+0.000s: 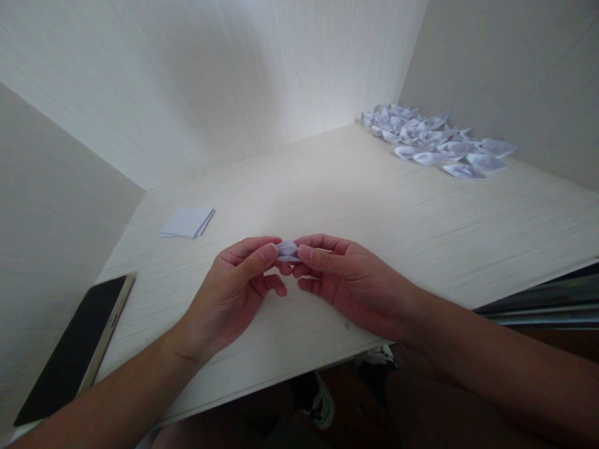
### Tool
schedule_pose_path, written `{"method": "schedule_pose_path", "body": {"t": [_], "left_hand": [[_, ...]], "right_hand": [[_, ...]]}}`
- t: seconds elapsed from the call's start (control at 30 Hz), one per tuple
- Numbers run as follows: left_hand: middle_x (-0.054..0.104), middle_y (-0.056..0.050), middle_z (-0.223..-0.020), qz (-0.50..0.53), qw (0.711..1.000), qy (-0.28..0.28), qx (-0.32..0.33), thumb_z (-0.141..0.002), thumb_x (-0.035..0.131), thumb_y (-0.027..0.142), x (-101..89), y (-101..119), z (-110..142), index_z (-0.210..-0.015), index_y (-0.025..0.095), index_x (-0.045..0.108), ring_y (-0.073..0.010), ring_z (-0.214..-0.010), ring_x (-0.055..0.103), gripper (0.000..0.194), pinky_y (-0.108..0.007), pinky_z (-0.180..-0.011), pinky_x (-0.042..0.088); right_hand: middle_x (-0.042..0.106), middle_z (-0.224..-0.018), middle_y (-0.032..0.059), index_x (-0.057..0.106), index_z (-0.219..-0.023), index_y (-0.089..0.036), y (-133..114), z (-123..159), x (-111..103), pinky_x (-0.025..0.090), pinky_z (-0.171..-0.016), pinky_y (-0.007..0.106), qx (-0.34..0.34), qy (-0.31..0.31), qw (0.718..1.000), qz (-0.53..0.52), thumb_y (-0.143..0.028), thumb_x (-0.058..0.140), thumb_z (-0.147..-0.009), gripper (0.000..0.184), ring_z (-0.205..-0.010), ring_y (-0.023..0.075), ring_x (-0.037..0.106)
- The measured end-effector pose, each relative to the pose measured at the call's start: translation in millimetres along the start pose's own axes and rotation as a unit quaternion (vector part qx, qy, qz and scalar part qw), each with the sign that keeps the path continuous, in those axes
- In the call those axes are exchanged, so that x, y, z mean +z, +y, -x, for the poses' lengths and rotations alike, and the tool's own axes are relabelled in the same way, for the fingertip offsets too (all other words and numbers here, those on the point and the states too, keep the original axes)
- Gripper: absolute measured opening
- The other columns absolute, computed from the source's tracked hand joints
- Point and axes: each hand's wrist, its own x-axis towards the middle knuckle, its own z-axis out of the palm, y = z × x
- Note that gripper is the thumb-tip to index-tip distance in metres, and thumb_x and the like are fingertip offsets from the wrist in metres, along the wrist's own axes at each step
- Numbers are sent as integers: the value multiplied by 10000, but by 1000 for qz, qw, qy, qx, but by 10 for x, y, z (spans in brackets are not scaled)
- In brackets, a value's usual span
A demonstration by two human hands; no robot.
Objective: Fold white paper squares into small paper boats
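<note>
A small folded piece of white paper is pinched between both my hands above the pale wooden table. My left hand grips its left end with thumb and fingers closed. From the other side, my right hand holds its right end, thumb on top and fingers curled under. Most of the paper is hidden by my fingers.
A small stack of white square sheets lies at the left of the table. Several folded paper pieces form a pile at the far right corner. A dark phone rests at the near left edge. Walls enclose the table on three sides.
</note>
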Motion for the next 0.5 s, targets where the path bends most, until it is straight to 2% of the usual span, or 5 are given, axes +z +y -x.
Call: {"method": "schedule_pose_path", "body": {"t": [0.27,0.5], "left_hand": [[751,-25,-733,-9,998,-52,-22,-748,927,356,-62,38,-14,-879,152,840,-114,-636,678,258,-172,-523,604],[776,-19,-726,11,999,-46,-22,-709,941,262,-65,60,-13,-870,193,853,-116,-623,710,195,-163,-527,603]], "right_hand": [[715,-885,-10,784,-885,-183,14,16,-22,492,-790,229,-7,8,1000,-17,-307,906,-805,191,-823,92,626],[719,-876,-30,787,-869,-212,-1,29,-31,492,-792,231,9,9,999,-44,-232,951,-724,220,-826,97,637]]}}
